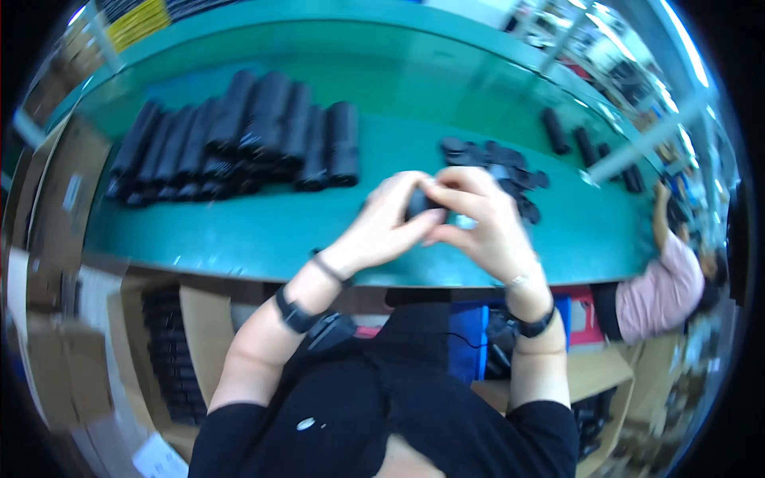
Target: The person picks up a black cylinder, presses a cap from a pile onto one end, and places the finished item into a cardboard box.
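Above the front part of the green table (263, 239), both of my hands meet around a black cylindrical piece (417, 204). My left hand (389, 219) is wrapped round it, thumb to the front. The fingertips of my right hand (482, 209) pinch at its right end, thumb and forefinger touching it. My fingers cover most of the piece, so its full shape is hidden. Just beyond my right hand lies a loose pile of black round caps (504, 155). A stack of black cylinders (263, 115) lies to the left of my hands.
Several more black cylinders (555, 131) lie at the far right. Below the table's edge are a cardboard box (205, 319) with black parts and a blue bin (468, 338). A co-worker in a pink top (657, 299) is at the right. A metal post (637, 151) stands there too.
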`<action>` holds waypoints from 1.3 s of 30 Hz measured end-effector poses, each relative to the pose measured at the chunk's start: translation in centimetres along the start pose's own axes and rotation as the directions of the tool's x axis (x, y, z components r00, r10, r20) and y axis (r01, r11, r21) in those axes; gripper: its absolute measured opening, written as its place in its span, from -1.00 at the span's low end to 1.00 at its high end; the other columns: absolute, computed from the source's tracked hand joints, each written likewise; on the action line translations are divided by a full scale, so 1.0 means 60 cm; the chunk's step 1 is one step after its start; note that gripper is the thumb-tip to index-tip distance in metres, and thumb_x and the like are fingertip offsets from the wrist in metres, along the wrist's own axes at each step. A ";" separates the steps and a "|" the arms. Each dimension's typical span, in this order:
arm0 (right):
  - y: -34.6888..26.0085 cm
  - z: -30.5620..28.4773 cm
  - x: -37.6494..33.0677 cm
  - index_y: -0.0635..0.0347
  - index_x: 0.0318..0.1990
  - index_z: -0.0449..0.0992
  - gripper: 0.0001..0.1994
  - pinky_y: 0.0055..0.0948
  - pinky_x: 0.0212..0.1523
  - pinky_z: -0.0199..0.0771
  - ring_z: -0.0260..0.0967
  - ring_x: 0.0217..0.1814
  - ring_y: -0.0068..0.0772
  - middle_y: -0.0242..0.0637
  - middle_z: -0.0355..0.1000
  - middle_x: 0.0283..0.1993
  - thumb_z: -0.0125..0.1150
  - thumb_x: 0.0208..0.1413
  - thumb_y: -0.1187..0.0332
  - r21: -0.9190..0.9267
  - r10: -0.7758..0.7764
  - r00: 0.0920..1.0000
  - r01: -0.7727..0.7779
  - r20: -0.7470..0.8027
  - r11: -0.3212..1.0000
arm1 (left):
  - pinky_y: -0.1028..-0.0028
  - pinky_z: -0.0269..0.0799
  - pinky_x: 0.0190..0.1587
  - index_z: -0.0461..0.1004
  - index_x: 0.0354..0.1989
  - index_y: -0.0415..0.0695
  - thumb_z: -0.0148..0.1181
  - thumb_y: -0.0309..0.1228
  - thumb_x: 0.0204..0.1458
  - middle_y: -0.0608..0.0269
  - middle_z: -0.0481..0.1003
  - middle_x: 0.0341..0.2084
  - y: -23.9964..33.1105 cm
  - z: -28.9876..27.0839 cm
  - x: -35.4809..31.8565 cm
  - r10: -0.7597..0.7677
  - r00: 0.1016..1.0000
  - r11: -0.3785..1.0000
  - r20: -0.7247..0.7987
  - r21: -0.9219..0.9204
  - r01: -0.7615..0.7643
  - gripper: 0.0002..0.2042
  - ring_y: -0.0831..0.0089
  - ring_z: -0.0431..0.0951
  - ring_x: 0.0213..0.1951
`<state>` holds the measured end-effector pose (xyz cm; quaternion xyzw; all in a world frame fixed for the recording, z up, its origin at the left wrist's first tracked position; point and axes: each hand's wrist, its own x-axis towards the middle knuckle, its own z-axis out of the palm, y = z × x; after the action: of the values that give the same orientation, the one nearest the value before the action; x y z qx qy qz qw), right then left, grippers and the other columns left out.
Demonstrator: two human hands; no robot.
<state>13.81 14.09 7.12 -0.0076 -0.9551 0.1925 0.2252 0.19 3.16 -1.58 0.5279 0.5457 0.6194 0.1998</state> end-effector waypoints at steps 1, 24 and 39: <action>0.011 0.004 0.005 0.20 0.00 0.56 -0.42 -0.30 -0.02 0.46 0.43 -0.02 -0.12 -0.14 0.45 -0.04 0.54 -0.31 0.28 0.091 -0.023 1.000 0.022 0.011 0.996 | 0.27 0.38 -0.01 0.35 0.00 -0.20 0.24 -0.34 0.04 0.00 0.45 -0.16 -0.005 -0.009 -0.003 -0.007 1.000 0.999 -0.004 0.037 0.007 -0.62 0.08 0.48 -0.07; 0.058 0.048 -0.034 0.21 0.01 0.61 -0.72 -0.72 -0.63 -0.02 0.09 -0.56 -0.79 -0.54 0.27 -0.38 0.22 0.16 0.39 0.824 0.379 0.904 -0.364 0.199 0.435 | 0.39 0.33 0.09 0.13 0.25 -0.16 0.36 -0.39 -0.10 0.12 0.43 -0.08 0.026 0.015 0.004 -0.124 0.989 0.989 0.078 -0.069 0.129 -0.29 0.37 0.43 0.02; 0.070 0.059 -0.009 0.18 0.02 0.59 -0.66 -0.78 -0.63 0.29 0.33 -0.61 -0.77 -0.40 0.53 -0.41 0.33 0.12 0.25 0.871 0.310 0.852 -0.476 0.422 0.121 | 0.38 0.40 0.06 0.05 0.25 -0.18 0.38 -0.35 -0.07 0.01 0.36 0.00 0.021 0.001 -0.013 -0.173 0.985 0.961 0.006 -0.218 0.170 -0.26 0.32 0.42 0.03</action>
<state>12.46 16.60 2.40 -0.1072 -0.6083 0.7844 0.0566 0.93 2.13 -0.80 0.4494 0.5196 0.6593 0.3056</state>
